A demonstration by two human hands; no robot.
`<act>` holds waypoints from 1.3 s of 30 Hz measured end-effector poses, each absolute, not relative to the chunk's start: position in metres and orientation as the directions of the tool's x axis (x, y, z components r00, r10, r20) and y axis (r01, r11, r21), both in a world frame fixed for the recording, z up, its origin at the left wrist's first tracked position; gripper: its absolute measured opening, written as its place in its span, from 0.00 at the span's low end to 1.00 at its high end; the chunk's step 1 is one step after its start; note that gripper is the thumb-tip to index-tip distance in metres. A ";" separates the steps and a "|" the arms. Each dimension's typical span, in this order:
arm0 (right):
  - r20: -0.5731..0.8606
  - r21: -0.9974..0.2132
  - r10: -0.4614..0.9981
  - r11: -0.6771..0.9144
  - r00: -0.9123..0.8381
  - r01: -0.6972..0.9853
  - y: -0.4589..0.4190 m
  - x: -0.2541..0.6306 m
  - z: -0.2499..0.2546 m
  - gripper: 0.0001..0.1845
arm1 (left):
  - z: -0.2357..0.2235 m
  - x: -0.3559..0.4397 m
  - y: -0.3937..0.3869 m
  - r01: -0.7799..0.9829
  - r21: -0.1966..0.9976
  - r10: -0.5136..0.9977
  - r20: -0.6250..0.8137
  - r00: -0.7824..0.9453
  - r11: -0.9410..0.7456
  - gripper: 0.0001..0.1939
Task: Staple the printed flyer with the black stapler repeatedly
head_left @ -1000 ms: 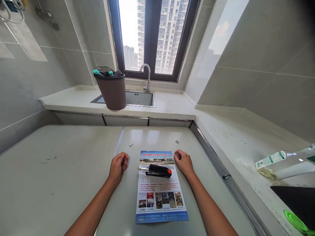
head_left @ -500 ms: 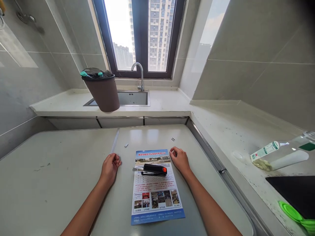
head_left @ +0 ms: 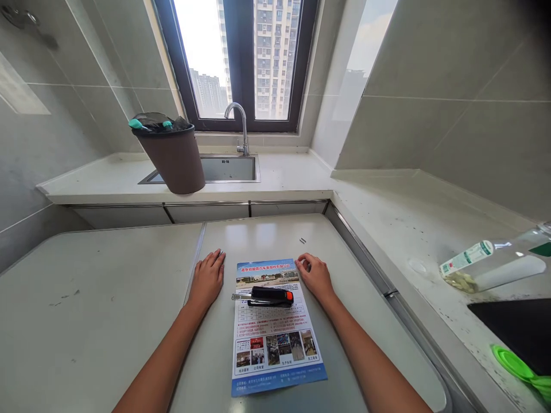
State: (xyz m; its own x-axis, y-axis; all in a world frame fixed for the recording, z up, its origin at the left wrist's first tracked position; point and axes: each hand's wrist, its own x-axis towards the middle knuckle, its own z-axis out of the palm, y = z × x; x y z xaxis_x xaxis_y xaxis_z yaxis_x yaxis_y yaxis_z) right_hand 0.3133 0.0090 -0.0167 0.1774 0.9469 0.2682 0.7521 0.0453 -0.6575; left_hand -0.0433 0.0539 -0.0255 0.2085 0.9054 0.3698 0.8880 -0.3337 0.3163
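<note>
A printed flyer (head_left: 275, 327) lies flat on the white table, with a black stapler (head_left: 271, 296) resting across it, its metal end pointing left. My left hand (head_left: 208, 278) is palm down with fingers stretched forward, left of the flyer. Its fingertips cover most of a small staple strip (head_left: 221, 253), and I see only a bit of it. By the flyer's upper right corner, my right hand (head_left: 316, 277) rests on the table with its fingers curled in; I see nothing held in them. Two thin staple strips (head_left: 302, 241) lie beyond it.
A brown trash bin (head_left: 174, 160) stands on the counter by the sink (head_left: 232, 167) and faucet (head_left: 244, 126). To the right, the counter holds a clear bottle (head_left: 495, 267) on its side, a black panel (head_left: 520, 327) and a green plastic item (head_left: 514, 364).
My left hand has moved forward and right, its curled fingers straightening over the single staple strip. The right hand stays by the flyer's corner. The view has shifted slightly.
</note>
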 end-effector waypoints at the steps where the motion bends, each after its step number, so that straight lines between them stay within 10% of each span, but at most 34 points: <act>1: 0.287 -0.681 0.940 0.064 0.186 0.729 0.008 0.313 -0.015 0.13 | -0.025 -0.044 0.054 0.875 0.339 0.904 0.371 0.213 -0.346 0.20; 5: 0.413 -0.708 0.902 0.228 0.130 0.668 -0.002 0.309 0.001 0.18 | -0.017 -0.047 0.052 0.759 0.523 0.899 0.396 0.187 -0.388 0.11; 13: 0.361 -0.587 0.760 0.636 -0.541 0.501 -0.032 0.260 0.005 0.24 | -0.027 -0.045 0.052 0.678 0.636 0.902 0.420 0.097 -0.369 0.13; 23: 0.472 -0.595 0.814 0.578 -0.339 0.558 -0.022 0.267 -0.001 0.12 | 0.012 -0.017 0.020 0.372 0.855 0.931 0.307 0.199 -0.361 0.16; 30: 0.402 -0.577 0.824 0.566 -0.399 0.589 -0.017 0.267 -0.004 0.14 | 0.017 -0.001 0.006 0.400 0.720 0.760 0.270 0.591 -0.567 0.16; 39: 0.394 -0.587 0.827 0.561 -0.400 0.583 -0.016 0.268 -0.005 0.15 | 0.016 -0.004 0.010 0.478 0.672 0.768 0.220 0.601 -0.566 0.13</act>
